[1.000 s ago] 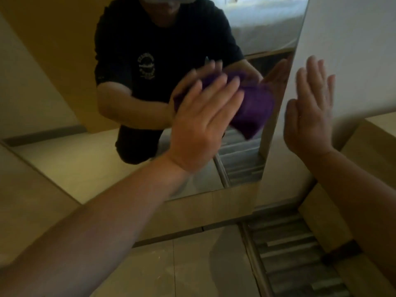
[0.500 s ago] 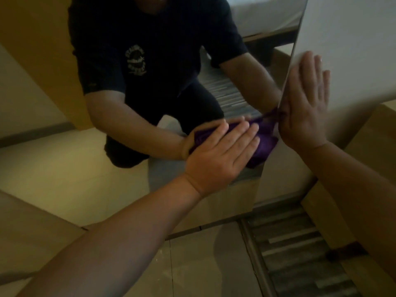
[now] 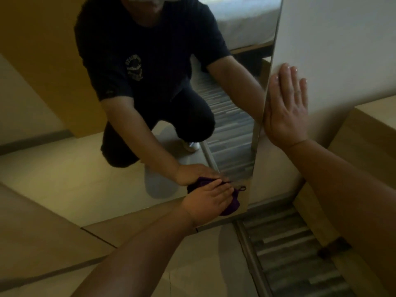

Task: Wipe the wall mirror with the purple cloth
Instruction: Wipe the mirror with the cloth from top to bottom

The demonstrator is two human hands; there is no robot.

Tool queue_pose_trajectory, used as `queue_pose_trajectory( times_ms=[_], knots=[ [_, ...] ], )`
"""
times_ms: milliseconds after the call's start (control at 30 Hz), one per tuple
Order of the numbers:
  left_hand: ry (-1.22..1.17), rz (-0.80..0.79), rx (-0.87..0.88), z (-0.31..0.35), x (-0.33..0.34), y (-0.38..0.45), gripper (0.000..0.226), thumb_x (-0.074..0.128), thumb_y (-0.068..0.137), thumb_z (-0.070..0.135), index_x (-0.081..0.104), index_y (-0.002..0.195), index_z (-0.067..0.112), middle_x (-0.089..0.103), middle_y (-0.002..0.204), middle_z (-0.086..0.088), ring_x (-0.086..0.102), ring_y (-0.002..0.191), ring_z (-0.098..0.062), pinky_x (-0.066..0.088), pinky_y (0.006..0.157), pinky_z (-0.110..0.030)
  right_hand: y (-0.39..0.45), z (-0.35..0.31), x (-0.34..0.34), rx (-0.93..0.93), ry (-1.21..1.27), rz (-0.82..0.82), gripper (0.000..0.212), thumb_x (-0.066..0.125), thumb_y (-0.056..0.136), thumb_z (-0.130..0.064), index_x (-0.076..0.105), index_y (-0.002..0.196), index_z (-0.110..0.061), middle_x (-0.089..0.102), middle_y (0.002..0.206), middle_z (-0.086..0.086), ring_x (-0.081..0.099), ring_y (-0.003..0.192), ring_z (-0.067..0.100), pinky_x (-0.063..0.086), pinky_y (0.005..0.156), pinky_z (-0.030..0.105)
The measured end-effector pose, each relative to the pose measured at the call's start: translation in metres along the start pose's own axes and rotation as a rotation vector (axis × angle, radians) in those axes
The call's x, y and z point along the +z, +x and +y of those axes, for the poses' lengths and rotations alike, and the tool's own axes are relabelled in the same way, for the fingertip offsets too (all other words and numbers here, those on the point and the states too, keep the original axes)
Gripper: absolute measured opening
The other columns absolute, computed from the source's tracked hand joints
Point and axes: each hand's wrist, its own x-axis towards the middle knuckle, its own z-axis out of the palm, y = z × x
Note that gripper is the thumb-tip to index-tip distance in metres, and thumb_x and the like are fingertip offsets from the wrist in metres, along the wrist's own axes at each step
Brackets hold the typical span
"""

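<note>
The tall wall mirror [image 3: 64,163] fills the left and middle of the head view and reflects a crouching person in a dark shirt. My left hand [image 3: 209,201] presses the purple cloth [image 3: 232,203] flat against the glass near the mirror's bottom right corner. The cloth is mostly hidden under my fingers; a small loop sticks out at its right. My right hand [image 3: 286,108] lies flat with fingers spread on the white wall [image 3: 342,39], its thumb side at the mirror's right edge.
A pale wooden cabinet [image 3: 368,133] stands against the wall at the right. Below the mirror lie beige floor tiles [image 3: 192,275] and a grey striped carpet [image 3: 289,249], split by a metal strip.
My left hand has slid the cloth down the glass from mid-height to the bottom right corner. The view has tilted down. My right hand stays flat on the wall.
</note>
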Motion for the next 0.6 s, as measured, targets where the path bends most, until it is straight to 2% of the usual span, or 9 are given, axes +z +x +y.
queue_pose_trajectory(
  times_ms=[67, 133, 167, 233, 300, 367, 433, 533, 600],
  knots=[
    [-0.122, -0.062, -0.018, 0.001, -0.012, -0.014, 0.045, 0.055, 0.096, 0.020, 0.052, 0.141, 0.015, 0.046, 0.150, -0.007, 0.041, 0.140, -0.024, 0.014, 0.119, -0.038, 0.003, -0.006, -0.011, 0.027, -0.018, -0.094, 0.065, 0.043, 0.105, -0.030, 0.009, 0.156, -0.007, 0.012, 0.162, 0.024, -0.004, 0.150, 0.029, 0.002, 0.124, 0.050],
    [-0.315, 0.001, -0.097, -0.001, -0.023, -0.025, 0.056, 0.079, 0.078, 0.011, 0.061, 0.130, 0.010, 0.059, 0.137, -0.011, 0.057, 0.125, -0.026, 0.038, 0.110, -0.038, 0.004, -0.014, -0.023, 0.070, -0.031, -0.206, 0.067, 0.031, 0.102, -0.036, 0.006, 0.157, -0.008, 0.004, 0.164, 0.020, -0.005, 0.152, 0.032, 0.001, 0.124, 0.050],
    [-0.396, 0.004, -0.150, -0.002, -0.032, -0.030, 0.062, 0.082, 0.070, 0.005, 0.062, 0.128, 0.008, 0.061, 0.133, -0.012, 0.060, 0.120, -0.027, 0.045, 0.104, -0.039, 0.005, -0.018, -0.030, 0.090, -0.026, -0.249, 0.068, 0.026, 0.101, -0.039, 0.004, 0.157, -0.008, 0.000, 0.165, 0.018, -0.006, 0.152, 0.032, 0.001, 0.124, 0.050],
    [-0.565, -0.045, -0.250, -0.005, -0.048, -0.040, 0.069, 0.070, 0.078, -0.005, 0.049, 0.142, 0.011, 0.050, 0.146, -0.010, 0.051, 0.130, -0.026, 0.041, 0.108, -0.039, 0.008, -0.028, -0.042, 0.130, 0.002, -0.308, 0.069, 0.024, 0.100, -0.040, 0.001, 0.158, -0.011, -0.004, 0.166, 0.014, -0.007, 0.152, 0.030, 0.002, 0.124, 0.052],
    [-0.731, -0.083, -0.377, -0.007, -0.068, -0.048, 0.061, 0.058, 0.093, 0.002, 0.040, 0.148, 0.021, 0.046, 0.149, -0.002, 0.045, 0.133, -0.020, 0.042, 0.108, -0.037, 0.010, -0.035, -0.054, 0.174, 0.040, -0.360, 0.066, 0.032, 0.103, -0.033, 0.001, 0.158, -0.014, -0.005, 0.166, 0.012, -0.008, 0.152, 0.028, 0.004, 0.124, 0.053],
    [-0.869, -0.058, -0.472, -0.010, -0.092, -0.057, 0.048, 0.051, 0.100, 0.011, 0.043, 0.146, 0.025, 0.052, 0.143, 0.002, 0.051, 0.127, -0.018, 0.046, 0.102, -0.036, 0.009, -0.042, -0.069, 0.227, 0.079, -0.400, 0.061, 0.032, 0.106, -0.030, 0.004, 0.158, -0.015, -0.002, 0.166, 0.011, -0.007, 0.153, 0.023, 0.007, 0.124, 0.054],
    [-0.977, -0.070, -0.496, -0.014, -0.123, -0.068, 0.044, 0.046, 0.103, 0.016, 0.043, 0.146, 0.027, 0.052, 0.142, 0.004, 0.050, 0.126, -0.016, 0.043, 0.102, -0.031, 0.005, -0.058, -0.093, 0.277, 0.141, -0.420, 0.057, 0.031, 0.106, -0.034, 0.014, 0.157, -0.014, 0.006, 0.166, 0.011, -0.003, 0.152, 0.019, 0.009, 0.124, 0.051],
    [-1.053, -0.119, -0.477, -0.024, -0.176, -0.086, 0.041, 0.046, 0.105, 0.018, 0.045, 0.145, 0.025, 0.053, 0.139, 0.003, 0.050, 0.122, -0.015, 0.039, 0.097, -0.024, 0.008, -0.097, -0.147, 0.320, 0.337, -0.557, 0.052, 0.043, 0.101, -0.037, 0.041, 0.148, -0.016, 0.027, 0.161, 0.007, 0.023, 0.148, 0.022, 0.023, 0.118, 0.045],
    [-1.106, -0.123, -0.481, -0.036, -0.212, -0.094, 0.036, 0.048, 0.104, 0.019, 0.049, 0.139, 0.024, 0.052, 0.130, 0.004, 0.051, 0.117, -0.014, 0.040, 0.095, -0.024, 0.020, -0.122, -0.189, 0.305, 0.440, -0.719, 0.054, 0.048, 0.096, -0.043, 0.049, 0.143, -0.018, 0.039, 0.155, 0.002, 0.038, 0.140, 0.018, 0.035, 0.113, 0.038]
  ],
)
